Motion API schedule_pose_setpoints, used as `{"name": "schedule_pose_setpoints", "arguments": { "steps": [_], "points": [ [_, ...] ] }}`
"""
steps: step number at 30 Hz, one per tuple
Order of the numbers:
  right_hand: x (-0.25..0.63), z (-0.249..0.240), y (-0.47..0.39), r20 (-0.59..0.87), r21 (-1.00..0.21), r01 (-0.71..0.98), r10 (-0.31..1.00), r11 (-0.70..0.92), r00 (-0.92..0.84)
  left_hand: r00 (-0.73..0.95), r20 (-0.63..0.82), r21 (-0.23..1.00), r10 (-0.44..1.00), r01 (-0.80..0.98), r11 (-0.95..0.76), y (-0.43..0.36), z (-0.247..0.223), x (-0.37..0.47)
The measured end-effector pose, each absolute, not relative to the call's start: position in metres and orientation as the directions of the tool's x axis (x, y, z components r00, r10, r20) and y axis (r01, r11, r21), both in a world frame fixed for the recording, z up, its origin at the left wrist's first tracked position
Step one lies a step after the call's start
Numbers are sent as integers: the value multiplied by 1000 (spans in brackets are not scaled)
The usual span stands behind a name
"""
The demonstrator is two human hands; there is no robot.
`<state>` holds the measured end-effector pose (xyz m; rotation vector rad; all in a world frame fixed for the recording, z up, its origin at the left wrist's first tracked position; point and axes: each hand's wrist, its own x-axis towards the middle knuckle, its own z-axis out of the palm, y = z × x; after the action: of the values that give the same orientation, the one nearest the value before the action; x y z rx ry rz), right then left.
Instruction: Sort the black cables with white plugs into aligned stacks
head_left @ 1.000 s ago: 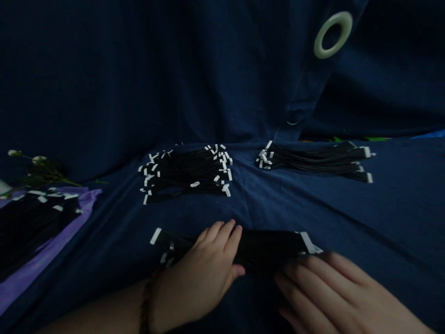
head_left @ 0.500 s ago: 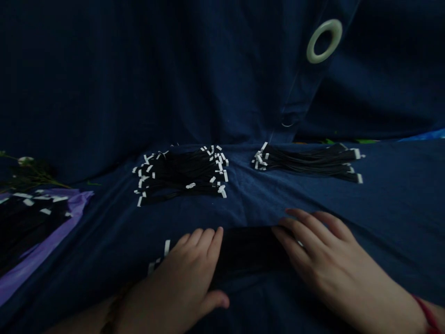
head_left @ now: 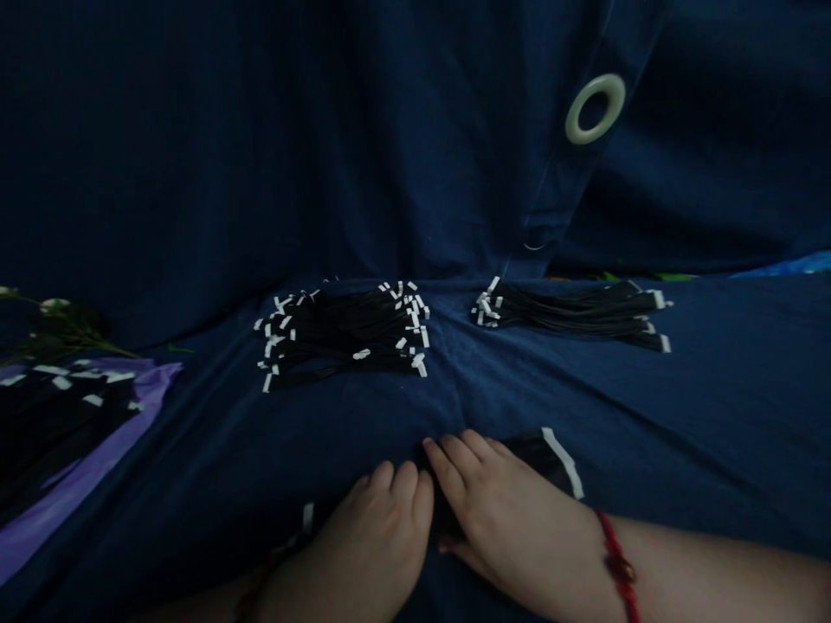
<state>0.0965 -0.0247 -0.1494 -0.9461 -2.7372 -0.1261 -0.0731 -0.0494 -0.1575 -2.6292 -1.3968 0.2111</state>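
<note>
A dark blue curtain (head_left: 260, 130) fills the back, and in front of it spreads a creased blue cloth (head_left: 681, 433). The person's 2 hands are low in the view, just beside each other. The right hand (head_left: 499, 510) lies across the front bundle (head_left: 537, 457), its 4 fingers near together and its thumb set apart; the left hand (head_left: 370, 536) has its fingers pressed together and bent, its thumb hidden. Whether either hand grips the strips cannot be told. The front bundle is black, lies on the cloth under both hands, and shows a white end band on the right, past the back of the right hand. Far left, a purple sheet (head_left: 156, 381) bears the left pile (head_left: 45, 433), black with white tips. The middle pile (head_left: 344, 324) lies beyond the left hand, apart from the right bundle (head_left: 571, 313); both are black with white ends. Pale flowers (head_left: 58, 333) lie behind the purple sheet. A red band (head_left: 620, 567) circles the right wrist. A pale ring (head_left: 572, 121) shows on the curtain.
</note>
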Motion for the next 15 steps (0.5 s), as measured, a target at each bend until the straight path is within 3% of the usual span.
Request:
{"name": "schedule_pose_setpoints", "arguments": {
  "steps": [8,15],
  "points": [
    [97,-139,-26,61,-80,560,565,824,-823,556,-131,-160,821,805,-571,-50,-153,-75],
    [88,-129,-34,202,50,686,666,726,-718,656,53,-264,753,736,-623,-51,-139,-75]
  ]
}}
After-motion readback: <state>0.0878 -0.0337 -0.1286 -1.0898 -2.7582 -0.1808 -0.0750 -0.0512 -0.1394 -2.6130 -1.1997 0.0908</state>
